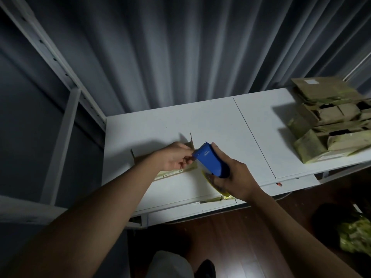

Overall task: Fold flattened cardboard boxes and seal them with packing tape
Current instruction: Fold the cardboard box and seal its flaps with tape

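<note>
Two hands work over the white desk (200, 121): right hand (233, 173) grips a blue plastic tape dispenser (210, 160), left hand (175, 156) fingers pinch the tape end above the small brown cardboard box (176, 169). Taping is underway; next, likely, pressing tape onto the seam.

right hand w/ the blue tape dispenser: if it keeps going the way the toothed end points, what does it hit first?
Most likely the left hand, pinching right at the blue tape dispenser's toothed end. Behind it is the small cardboard box. Depth is unclear from one view.
</note>
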